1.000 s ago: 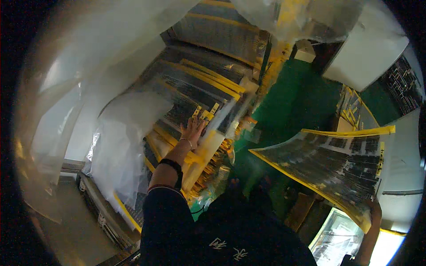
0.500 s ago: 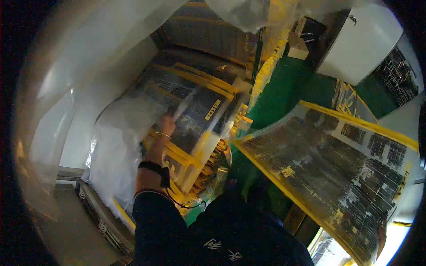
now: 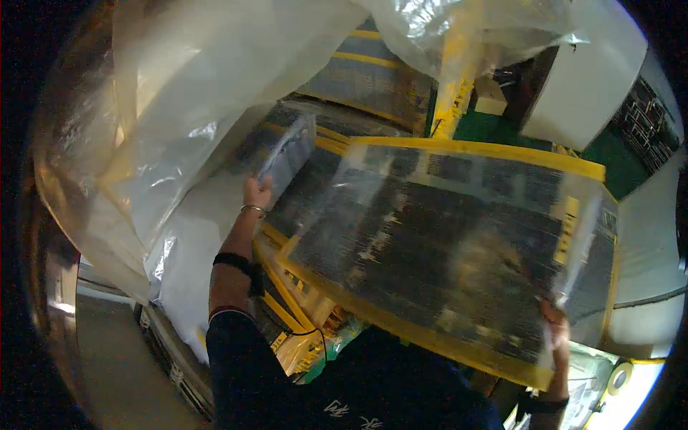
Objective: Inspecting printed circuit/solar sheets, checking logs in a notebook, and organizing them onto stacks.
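My right hand grips the right edge of a large, dark patterned film sheet with yellow taped borders. That sheet spans the middle and right, its left part over the stack. Further left, my left hand is closed on the raised edge of a pale, translucent sheet, which stands up from the pile. Below it lies another dark patterned film with yellow tape, partly covered by the large one. A bracelet circles my left wrist, and a dark band sits on that forearm.
Clear plastic sheeting drapes across the upper left and top. White sheeting hangs at the pile's left. A yellow post rises behind, beside a white panel on green floor. A tape roll lies at lower right.
The large film has swung leftward over the stack with my right hand, now visible on its edge. My left hand has lifted the pale sheet's edge from the pile.
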A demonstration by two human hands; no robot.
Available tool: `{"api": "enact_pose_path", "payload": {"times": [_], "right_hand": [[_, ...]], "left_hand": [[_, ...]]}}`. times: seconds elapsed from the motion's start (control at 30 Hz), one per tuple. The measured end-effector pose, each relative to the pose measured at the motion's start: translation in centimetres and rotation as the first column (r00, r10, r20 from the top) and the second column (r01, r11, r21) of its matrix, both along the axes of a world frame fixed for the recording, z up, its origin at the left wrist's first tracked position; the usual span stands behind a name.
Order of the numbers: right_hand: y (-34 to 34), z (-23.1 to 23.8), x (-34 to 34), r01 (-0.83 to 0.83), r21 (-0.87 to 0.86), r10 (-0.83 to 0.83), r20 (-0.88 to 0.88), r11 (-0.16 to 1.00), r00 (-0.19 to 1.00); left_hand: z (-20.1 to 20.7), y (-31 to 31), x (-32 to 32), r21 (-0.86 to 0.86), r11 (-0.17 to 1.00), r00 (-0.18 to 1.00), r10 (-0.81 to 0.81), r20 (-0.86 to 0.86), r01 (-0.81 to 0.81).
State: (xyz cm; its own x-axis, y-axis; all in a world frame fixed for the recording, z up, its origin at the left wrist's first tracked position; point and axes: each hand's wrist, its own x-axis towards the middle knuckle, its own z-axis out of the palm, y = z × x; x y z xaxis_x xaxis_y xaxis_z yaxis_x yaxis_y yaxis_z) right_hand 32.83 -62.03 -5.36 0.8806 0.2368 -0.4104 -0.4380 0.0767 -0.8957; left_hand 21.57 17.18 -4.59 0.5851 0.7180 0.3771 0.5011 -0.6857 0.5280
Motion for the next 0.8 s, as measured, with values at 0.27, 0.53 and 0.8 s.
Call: {"api": "enact_pose_path", "payload": {"times": [0.27,0.53,0.8], "right_hand": [[33.6,-3.2,0.6,-0.309,0.451,0.429,-0.193,0.837,0.882],[59.7,-21.7,-6.4,-0.307,0.613,0.395,-0.008,0.728,0.919],[64.4,-26.9,-4.4,0.44,0.797,0.333,-0.582,0.413,0.742]], "left_hand": [[-2.4,-0.8,-3.6,0.361,0.898,0.897,-0.076,-0.435,0.251],[-2.9,-3.7,-11.0,-0.1,0.994,0.84,-0.096,-0.534,0.05],[-7.3,-8.3,-9.6,-0.03,0.998,0.827,-0.058,-0.56,0.05]]}}
